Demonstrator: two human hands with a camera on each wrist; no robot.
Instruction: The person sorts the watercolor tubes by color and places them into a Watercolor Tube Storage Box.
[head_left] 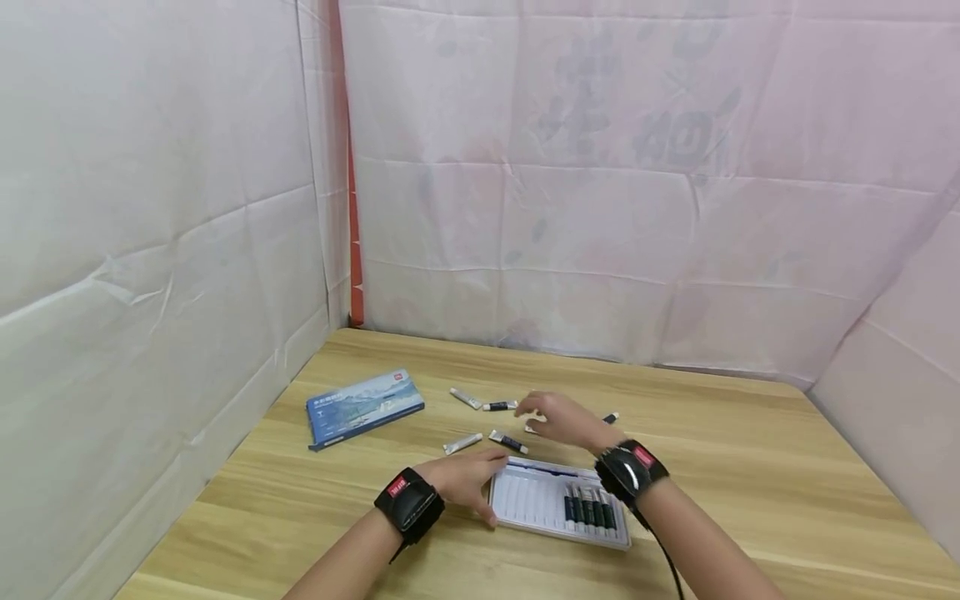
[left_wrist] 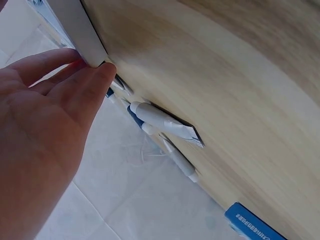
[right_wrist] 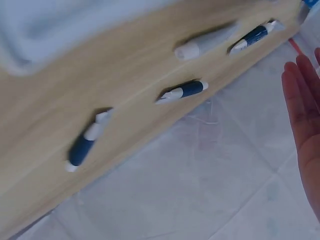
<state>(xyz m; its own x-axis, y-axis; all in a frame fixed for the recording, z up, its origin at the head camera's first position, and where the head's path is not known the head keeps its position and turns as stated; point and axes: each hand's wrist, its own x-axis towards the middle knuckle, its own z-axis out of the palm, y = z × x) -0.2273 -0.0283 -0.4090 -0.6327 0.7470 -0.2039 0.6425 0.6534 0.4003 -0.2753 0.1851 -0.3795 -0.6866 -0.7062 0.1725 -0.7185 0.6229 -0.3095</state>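
Observation:
My left hand (head_left: 463, 482) holds the left end of a white plastic tray (head_left: 517, 521), thumb by the near corner and fingers by the far one. Its fingertips touch the tray's wall (left_wrist: 80, 30) in the left wrist view. Several navy-labelled paint tubes (head_left: 588, 510) lie side by side in the tray's right part; the slots at left hold none. Beyond the tray, my right hand (head_left: 562, 419) hovers over loose tubes, fingers spread and nothing seen in them. One navy tube (right_wrist: 185, 91) and a pale tube (right_wrist: 205, 42) lie beneath it in the right wrist view.
A blue cardboard box (head_left: 366, 408) lies at the back left of the wooden table (head_left: 750, 467). Loose tubes are scattered between box and tray, among them a white tube (head_left: 462, 443) and a navy tube (head_left: 509, 442). White sheeting (head_left: 600, 208) surrounds the table.

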